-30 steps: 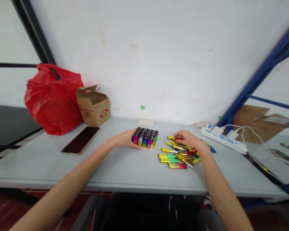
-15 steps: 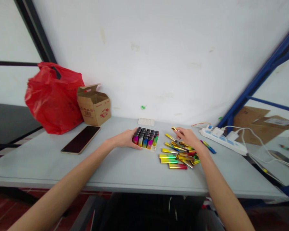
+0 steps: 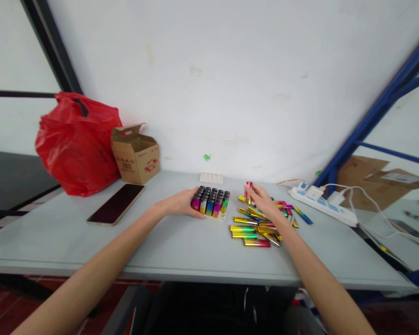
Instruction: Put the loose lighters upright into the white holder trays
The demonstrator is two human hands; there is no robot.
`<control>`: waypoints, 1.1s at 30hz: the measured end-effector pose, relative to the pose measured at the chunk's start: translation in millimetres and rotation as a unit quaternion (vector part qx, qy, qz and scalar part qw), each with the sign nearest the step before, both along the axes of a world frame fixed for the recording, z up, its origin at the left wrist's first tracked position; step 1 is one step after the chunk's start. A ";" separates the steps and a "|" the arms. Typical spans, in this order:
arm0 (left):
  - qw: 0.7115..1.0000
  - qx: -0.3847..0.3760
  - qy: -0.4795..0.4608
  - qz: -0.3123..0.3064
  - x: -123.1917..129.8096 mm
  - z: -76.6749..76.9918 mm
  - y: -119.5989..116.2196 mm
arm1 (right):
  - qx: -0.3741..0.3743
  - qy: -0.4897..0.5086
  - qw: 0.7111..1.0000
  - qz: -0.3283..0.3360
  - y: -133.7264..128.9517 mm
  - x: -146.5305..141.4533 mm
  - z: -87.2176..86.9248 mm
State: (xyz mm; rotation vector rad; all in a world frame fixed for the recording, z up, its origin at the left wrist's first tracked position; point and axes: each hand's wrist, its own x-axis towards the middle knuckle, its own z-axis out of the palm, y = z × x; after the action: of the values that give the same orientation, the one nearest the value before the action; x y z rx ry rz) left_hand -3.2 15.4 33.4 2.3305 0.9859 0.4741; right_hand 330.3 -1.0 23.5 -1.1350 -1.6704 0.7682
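My left hand (image 3: 184, 203) is wrapped round the left side of a clear tray (image 3: 222, 216) packed with rows of black-topped lighters (image 3: 211, 201) in shiny rainbow colours. Most of its fingers are hidden behind the tray. To the right, my right hand (image 3: 261, 197) pinches a shiny red-and-gold lighter sleeve (image 3: 248, 190), held upright above the table. Beneath and beside that hand lies a loose pile of metallic sleeves (image 3: 243, 229) in gold, green, red and blue, partly covered by the wrist.
A white moulded tray (image 3: 211, 177) lies by the wall. On the left are a phone (image 3: 117, 204), an open cardboard box (image 3: 136, 158) and a red plastic bag (image 3: 78, 146). A white power strip (image 3: 323, 207) with plugs and cables sits at the right, near a blue frame (image 3: 366, 118).
The sleeve in my right hand has gone from tilted to upright, and the hand has shifted slightly left. My left hand stays on the tray.
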 end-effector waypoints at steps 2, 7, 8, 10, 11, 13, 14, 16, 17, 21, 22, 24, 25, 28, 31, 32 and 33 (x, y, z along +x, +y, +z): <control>1.000 -0.004 0.000 0.000 0.2 1.0 -1.0 | -0.056 0.064 0.994 0.064 -6.1 -11.6 0.8; 1.000 0.000 -0.004 -0.007 0.2 0.6 -1.5 | -0.150 0.154 0.972 0.092 -13.9 -28.7 -0.2; 1.000 0.001 -0.007 -0.008 0.2 0.2 -1.2 | -0.163 0.158 0.969 0.098 -13.8 -30.3 -0.7; 1.000 0.004 -0.006 -0.008 0.1 -0.3 -0.7 | -0.183 0.160 0.962 0.120 -12.8 -33.2 -1.7; 1.000 0.005 -0.005 -0.007 0.1 -0.4 -0.5 | -0.192 0.162 0.960 0.127 -12.3 -35.0 -2.2; 1.000 0.004 0.000 -0.002 -0.1 -0.2 -0.5 | -0.205 0.161 0.959 0.113 -11.6 -39.1 -3.3; 1.000 0.002 0.001 -0.001 -0.1 0.0 -0.7 | -0.210 0.159 0.961 0.091 -11.7 -41.4 -3.8; 1.000 -0.001 0.000 -0.001 -0.2 0.4 -1.1 | -0.215 0.154 0.963 0.043 -13.0 -45.7 -4.8; 1.000 -0.002 0.000 -0.001 -0.2 0.5 -1.3 | -0.215 0.152 0.964 0.026 -14.1 -47.4 -5.2; 1.000 0.001 0.002 0.008 0.1 0.8 -2.0 | -0.206 0.149 0.967 0.018 -18.4 -50.9 -6.0; 1.000 0.002 0.003 0.010 0.2 1.0 -2.2 | -0.202 0.147 0.968 0.021 -18.8 -51.1 -6.1; 1.000 0.001 0.005 0.010 0.4 1.8 -2.8 | -0.197 0.146 0.969 0.026 -18.7 -51.1 -6.0; 1.000 0.000 0.006 0.008 0.6 2.2 -3.1 | -0.194 0.147 0.969 0.031 -18.5 -51.0 -5.8; 1.000 -0.005 0.003 0.005 0.9 3.1 -3.9 | -0.181 0.152 0.970 0.051 -19.7 -50.0 -3.7; 1.000 -0.009 -0.001 0.004 0.7 2.7 -4.0 | -0.133 0.124 0.981 0.073 -25.8 -48.0 1.6; 1.000 -0.009 -0.004 0.001 0.6 2.4 -3.8 | -0.107 0.099 0.986 0.075 -28.5 -47.2 4.0; 1.000 -0.008 -0.006 -0.001 0.5 2.1 -3.6 | -0.077 0.065 0.992 0.074 -31.1 -46.4 6.6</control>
State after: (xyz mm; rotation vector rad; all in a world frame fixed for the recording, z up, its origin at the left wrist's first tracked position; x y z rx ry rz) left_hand -2.6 11.8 35.4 2.3117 0.9768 0.4776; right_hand 283.9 -32.1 30.1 -1.0494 -1.6209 1.0591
